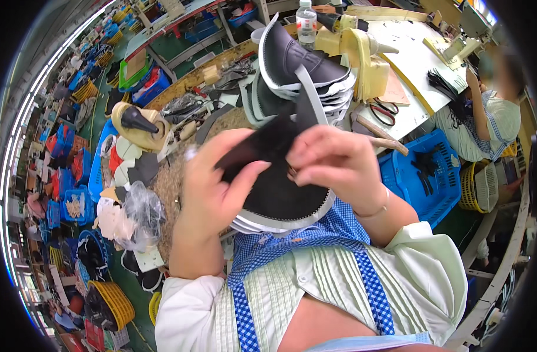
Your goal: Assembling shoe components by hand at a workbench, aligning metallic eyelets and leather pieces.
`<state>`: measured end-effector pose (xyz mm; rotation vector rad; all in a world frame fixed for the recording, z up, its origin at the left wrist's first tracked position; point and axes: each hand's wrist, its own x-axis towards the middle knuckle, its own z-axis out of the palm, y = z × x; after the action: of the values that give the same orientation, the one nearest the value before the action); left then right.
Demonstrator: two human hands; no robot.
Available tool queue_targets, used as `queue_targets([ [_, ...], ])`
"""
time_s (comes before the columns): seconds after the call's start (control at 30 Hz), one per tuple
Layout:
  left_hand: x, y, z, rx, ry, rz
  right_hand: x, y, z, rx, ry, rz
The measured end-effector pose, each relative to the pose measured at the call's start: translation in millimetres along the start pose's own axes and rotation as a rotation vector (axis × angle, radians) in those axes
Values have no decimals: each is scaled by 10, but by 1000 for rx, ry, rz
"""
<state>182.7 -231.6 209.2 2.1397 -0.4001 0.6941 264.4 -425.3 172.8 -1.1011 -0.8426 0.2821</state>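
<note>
Just above the bench edge, my left hand (212,185) grips a black flexible piece (259,141), thumb on the near side and fingers behind. My right hand (339,167) is closed in a pinch at the piece's right edge; what lies between its fingertips is partly hidden. Under both hands rests a stack of black curved pieces with white stitched rims (289,202), close against my checked apron. Beyond them stands another pile of dark shoe uppers with white edges (300,61). A grey-white strip (311,97) rises behind my right fingers.
Red-handled scissors (384,111) and a wooden-handled tool (383,136) lie at the right. A blue basket (421,176) sits below the white tabletop, near a seated co-worker (479,117). A clear bottle (306,24) stands behind. Plastic wrap (140,217) and scraps lie left.
</note>
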Motion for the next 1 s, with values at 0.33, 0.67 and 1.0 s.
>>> queue_targets([
  [0.33,-346,-321,351,-694,134,-396,73,345,71,-309,47,-132],
  [0.67,-385,-333,380,-825,177,-577,86,314,89,-583,26,-238],
  [1.0,-383,-319,383,-680,161,-567,58,248,65,-706,-14,-347],
])
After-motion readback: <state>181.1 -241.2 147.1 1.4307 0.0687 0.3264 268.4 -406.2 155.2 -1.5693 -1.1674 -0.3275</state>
